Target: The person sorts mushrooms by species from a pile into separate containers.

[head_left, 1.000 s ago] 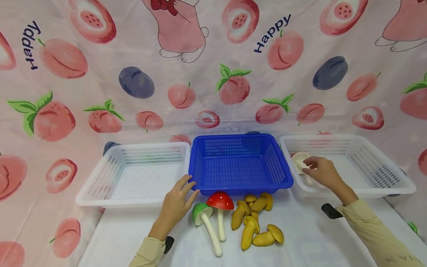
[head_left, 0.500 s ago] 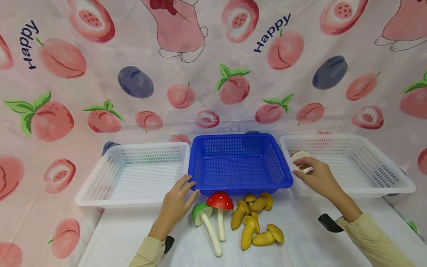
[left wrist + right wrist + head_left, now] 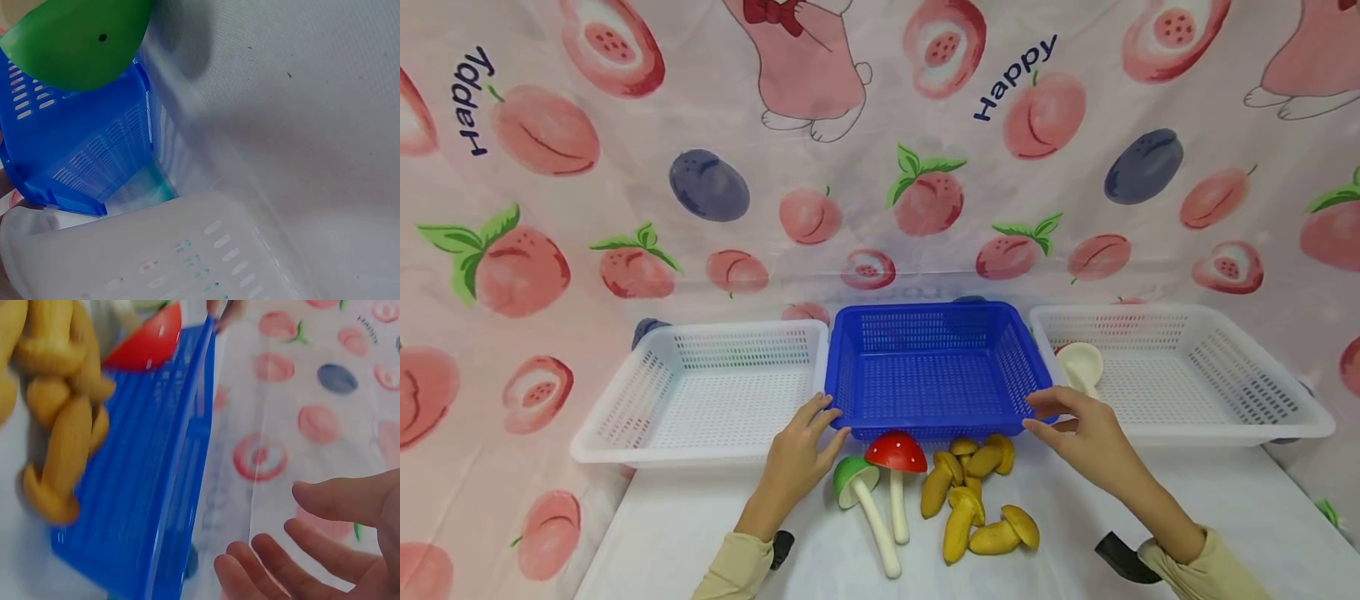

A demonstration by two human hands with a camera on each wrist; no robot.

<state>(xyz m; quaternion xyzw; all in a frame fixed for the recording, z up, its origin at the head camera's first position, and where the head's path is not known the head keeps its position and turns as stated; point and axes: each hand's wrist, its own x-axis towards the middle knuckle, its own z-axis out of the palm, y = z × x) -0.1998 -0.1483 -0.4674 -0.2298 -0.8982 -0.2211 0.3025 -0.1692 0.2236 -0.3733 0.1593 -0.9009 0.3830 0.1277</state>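
Note:
My left hand [image 3: 793, 458] rests its spread fingertips at the front left corner of the blue basket [image 3: 925, 419]. My right hand [image 3: 1090, 437], thumb and fingers apart around nothing, overlaps that basket's front right corner in the head view. In front of the basket lie a toy mushroom with a spotted red cap [image 3: 897, 452] and one with a green cap [image 3: 853, 479], both white-stemmed. Several yellow-brown toy mushrooms [image 3: 958, 521] lie beside them. Another mushroom [image 3: 1081, 367], its pale underside up, sits in the right white basket [image 3: 1217, 432], partly hidden by my right hand.
A left white basket [image 3: 700, 454] stands beside the blue one, the three forming a row. Behind them hangs a fruit-print cloth [image 3: 865, 208]. A white cloth [image 3: 1060, 550] covers the table.
My right hand has come out of the right white basket, moving left and toward the front to the blue basket's corner, uncovering the pale mushroom. The left hand has stayed put.

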